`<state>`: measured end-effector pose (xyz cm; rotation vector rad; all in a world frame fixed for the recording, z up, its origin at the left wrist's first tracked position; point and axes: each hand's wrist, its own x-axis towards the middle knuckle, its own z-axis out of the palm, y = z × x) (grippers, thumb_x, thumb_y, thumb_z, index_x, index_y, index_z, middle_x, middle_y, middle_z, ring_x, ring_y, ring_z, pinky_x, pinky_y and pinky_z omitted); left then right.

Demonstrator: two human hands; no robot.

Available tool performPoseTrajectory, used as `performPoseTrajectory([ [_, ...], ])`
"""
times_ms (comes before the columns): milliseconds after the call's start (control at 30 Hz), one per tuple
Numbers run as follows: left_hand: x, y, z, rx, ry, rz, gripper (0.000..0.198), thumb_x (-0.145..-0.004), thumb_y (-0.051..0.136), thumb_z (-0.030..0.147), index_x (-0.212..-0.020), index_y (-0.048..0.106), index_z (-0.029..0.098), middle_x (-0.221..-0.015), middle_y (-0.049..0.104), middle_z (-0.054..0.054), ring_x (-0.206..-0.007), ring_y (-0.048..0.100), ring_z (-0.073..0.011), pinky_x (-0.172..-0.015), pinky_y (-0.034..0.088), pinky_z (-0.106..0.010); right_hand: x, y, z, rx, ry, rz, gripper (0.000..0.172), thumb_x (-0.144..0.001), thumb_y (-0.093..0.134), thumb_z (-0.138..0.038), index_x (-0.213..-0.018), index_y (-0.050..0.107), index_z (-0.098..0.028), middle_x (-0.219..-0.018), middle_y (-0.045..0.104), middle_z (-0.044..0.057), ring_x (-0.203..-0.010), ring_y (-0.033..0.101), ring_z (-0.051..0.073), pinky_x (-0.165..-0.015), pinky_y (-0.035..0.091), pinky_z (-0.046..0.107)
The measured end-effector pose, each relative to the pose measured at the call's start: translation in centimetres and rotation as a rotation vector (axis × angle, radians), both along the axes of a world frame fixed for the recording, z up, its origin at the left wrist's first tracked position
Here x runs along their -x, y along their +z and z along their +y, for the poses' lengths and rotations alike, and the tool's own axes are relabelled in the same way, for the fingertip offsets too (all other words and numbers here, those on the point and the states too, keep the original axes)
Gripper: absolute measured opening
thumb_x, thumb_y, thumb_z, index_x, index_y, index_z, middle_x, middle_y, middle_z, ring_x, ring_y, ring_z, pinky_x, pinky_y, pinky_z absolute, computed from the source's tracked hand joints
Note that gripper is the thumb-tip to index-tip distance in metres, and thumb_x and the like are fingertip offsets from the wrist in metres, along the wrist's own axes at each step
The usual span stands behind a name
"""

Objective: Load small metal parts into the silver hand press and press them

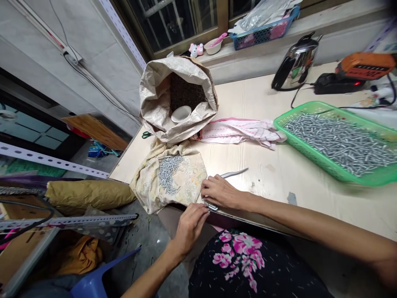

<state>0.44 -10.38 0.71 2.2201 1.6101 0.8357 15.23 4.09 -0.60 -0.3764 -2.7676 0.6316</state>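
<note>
At the table's front edge, my left hand [190, 227] is closed in a pinch, its fingertips beside a small shiny metal piece [211, 206]. What sits between those fingertips is too small to make out. My right hand [219, 191] rests on the tabletop with fingers curled down just above that piece; whatever they hold is hidden. A slim grey tool [235, 173] lies beyond my right hand, its near end covered by the fingers. To the left, a heap of small silvery metal pins or screws [169, 174] lies on a patterned cloth [195, 165].
An open woven sack [151, 91] of dark small pieces, with a white bowl [181, 114] inside, stands behind the cloth. A pink-striped towel [238, 131] lies beside it. At right are a green basket [322, 165] of metal pins, a kettle [297, 62] and an orange battery [366, 65].
</note>
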Motion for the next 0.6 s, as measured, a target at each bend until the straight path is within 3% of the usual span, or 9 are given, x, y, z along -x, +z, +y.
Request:
performPoseTrajectory([
  [100,-0.1,0.1,0.4,0.033,0.147,-0.052,0.013,-0.094,0.054,0.020,-0.096,0.067,0.019,-0.088,0.071,-0.006,-0.083,0.066,-0.0184,-0.075,0.055,-0.030,-1.7,2.3,1.4,0.203,-0.228,0.213,0.019,-0.098,0.044,-0.026,-0.100,0.061,-0.017,-0.097,0.062,0.006,-0.088,0.056,0.017,-0.073,0.043,0.030],
  [167,0.3,0.4,1.2,0.086,0.231,-0.092,0.014,-0.092,0.056,0.024,-0.091,0.069,0.019,-0.085,0.072,-0.006,-0.080,0.067,-0.0183,-0.073,0.054,-0.029,-4.9,4.4,3.2,0.172,-0.478,0.341,0.022,-0.099,0.042,-0.030,-0.101,0.060,-0.018,-0.095,0.063,0.007,-0.084,0.057,0.018,-0.068,0.044,0.030],
  [300,0.8,0.6,2.8,0.208,0.316,-0.178,0.022,-0.088,0.057,0.035,-0.090,0.073,0.020,-0.087,0.074,-0.005,-0.078,0.070,-0.0188,-0.070,0.054,-0.026,-14.0,8.5,7.0,-0.250,-0.976,0.374,0.020,-0.094,0.051,-0.033,-0.101,0.063,-0.019,-0.094,0.062,0.008,-0.078,0.056,0.021,-0.072,0.045,0.036],
  [400,1.4,-0.1,3.8,0.277,0.345,-0.244,0.029,-0.082,0.060,0.045,-0.090,0.075,0.022,-0.090,0.076,-0.004,-0.082,0.071,-0.0211,-0.073,0.055,-0.027,-18.8,10.1,7.1,-0.541,-1.224,0.202,0.029,-0.090,0.056,-0.027,-0.116,0.060,-0.014,-0.104,0.060,0.015,-0.089,0.057,0.027,-0.076,0.044,0.040],
  [467,1.8,-0.8,4.7,0.353,0.372,-0.277,0.034,-0.075,0.063,0.051,-0.088,0.076,0.023,-0.088,0.077,-0.003,-0.080,0.071,-0.0225,-0.072,0.056,-0.027,-19.5,9.5,5.7,-0.572,-1.228,0.113,0.032,-0.091,0.055,-0.024,-0.121,0.057,-0.012,-0.107,0.060,0.016,-0.094,0.056,0.028,-0.077,0.044,0.040],
  [500,2.0,-0.9,5.1,0.396,0.390,-0.286,0.036,-0.073,0.064,0.054,-0.086,0.077,0.023,-0.086,0.077,-0.002,-0.079,0.071,-0.0229,-0.070,0.056,-0.028,-19.0,8.6,4.7,-0.530,-1.156,0.089,0.029,-0.092,0.053,-0.023,-0.119,0.058,-0.013,-0.104,0.060,0.014,-0.093,0.056,0.027,-0.076,0.044,0.039],
  [600,2.2,-0.6,6.1,0.500,0.429,-0.288,0.040,-0.069,0.065,0.056,-0.085,0.077,0.021,-0.083,0.077,-0.003,-0.076,0.071,-0.0232,-0.068,0.055,-0.027,-15.6,4.8,0.5,-0.258,-0.749,0.020,0.016,-0.096,0.049,-0.024,-0.102,0.062,-0.017,-0.092,0.062,0.008,-0.086,0.058,0.021,-0.073,0.045,0.033],
])
